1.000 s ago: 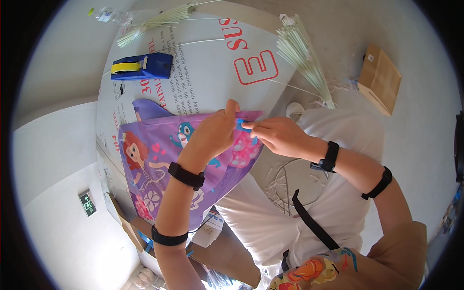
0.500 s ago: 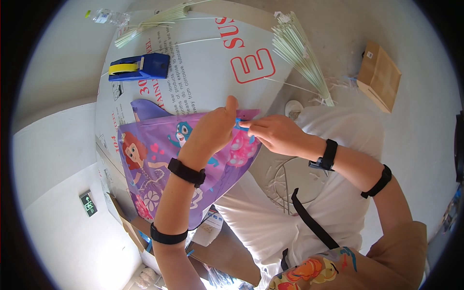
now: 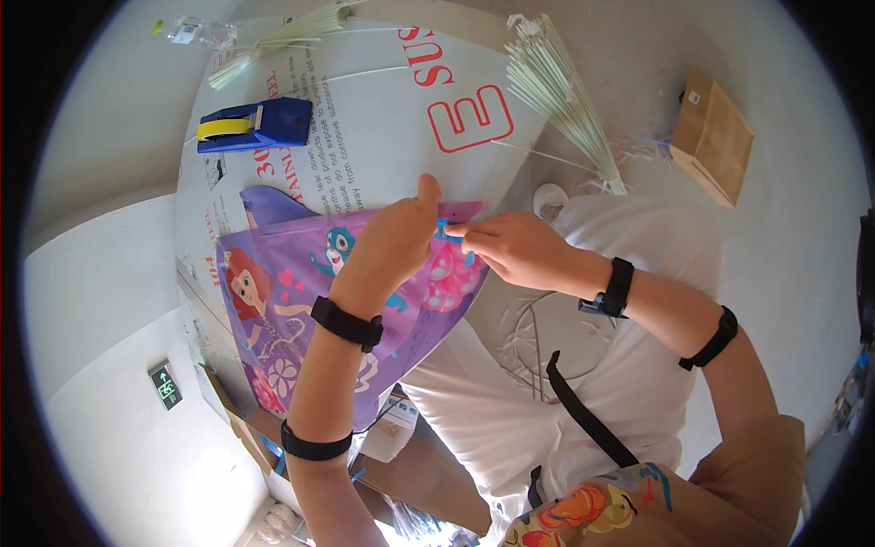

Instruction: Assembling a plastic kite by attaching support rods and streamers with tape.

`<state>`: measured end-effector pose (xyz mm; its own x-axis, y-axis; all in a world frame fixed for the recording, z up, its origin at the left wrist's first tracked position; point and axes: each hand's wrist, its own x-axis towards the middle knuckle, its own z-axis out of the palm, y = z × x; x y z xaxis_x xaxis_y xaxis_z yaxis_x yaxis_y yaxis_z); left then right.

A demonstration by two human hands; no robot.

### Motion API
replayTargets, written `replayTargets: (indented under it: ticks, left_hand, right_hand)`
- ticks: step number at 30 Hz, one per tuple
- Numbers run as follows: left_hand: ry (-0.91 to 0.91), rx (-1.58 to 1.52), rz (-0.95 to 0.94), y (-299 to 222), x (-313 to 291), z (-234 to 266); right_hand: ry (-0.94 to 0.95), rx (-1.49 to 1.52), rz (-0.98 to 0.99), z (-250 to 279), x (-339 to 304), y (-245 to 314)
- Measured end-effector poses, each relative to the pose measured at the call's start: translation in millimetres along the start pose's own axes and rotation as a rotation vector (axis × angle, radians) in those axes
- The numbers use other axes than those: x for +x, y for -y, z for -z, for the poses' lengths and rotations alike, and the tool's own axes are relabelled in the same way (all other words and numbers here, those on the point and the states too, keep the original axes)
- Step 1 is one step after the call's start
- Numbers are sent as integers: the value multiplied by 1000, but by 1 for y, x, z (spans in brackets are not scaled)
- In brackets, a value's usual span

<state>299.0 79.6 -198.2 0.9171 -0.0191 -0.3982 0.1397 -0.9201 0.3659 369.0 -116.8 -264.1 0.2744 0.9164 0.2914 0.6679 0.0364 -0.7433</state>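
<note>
A purple printed kite sheet (image 3: pixel 301 273) with cartoon figures lies over the near edge of the worktable (image 3: pixel 383 155). At its upper right corner, my two hands meet around a small blue strip (image 3: pixel 447 230). My left hand (image 3: pixel 396 239) is closed over the sheet's top edge and pinches the strip's left end, its fingertips mostly hidden. My right hand (image 3: pixel 524 251) reaches in from the right, thumb and index finger pressed on the strip's other end. Exactly how the strip is fixed to the sheet cannot be made out.
A blue tape dispenser (image 3: pixel 264 125) with yellow tape stands on the table's left. Bundles of thin pale rods lie at the back left (image 3: pixel 283 41) and right (image 3: pixel 561 100). A clear bottle (image 3: pixel 205 34) lies far left; a cardboard box (image 3: pixel 711 141) sits on the floor.
The view has shifted slightly, so everything sits a little to the left and up. My hands keep their hold on the blue strip at the sheet's corner.
</note>
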Motion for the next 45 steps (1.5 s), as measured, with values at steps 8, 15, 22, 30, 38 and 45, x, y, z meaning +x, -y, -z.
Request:
replayTargets:
  ticks: [8, 15, 22, 30, 38, 45]
  left_hand:
    - [-102, 123, -86, -11, 3, -1]
    - [-55, 227, -20, -12, 6, -4]
    - [-70, 260, 183, -22, 14, 6]
    - [-371, 160, 489, -13, -15, -17]
    - [-534, -42, 183, -50, -56, -87]
    - [-509, -62, 174, -51, -61, -88]
  right_hand:
    - [11, 8, -11, 1, -3, -2]
    - [8, -1, 0, 3, 0, 3]
    - [55, -9, -17, 4, 2, 3]
    - [-2, -37, -44, 0, 0, 5]
    - [59, 163, -167, 11, -2, 4]
    - [-4, 587, -483, 65, -19, 5]
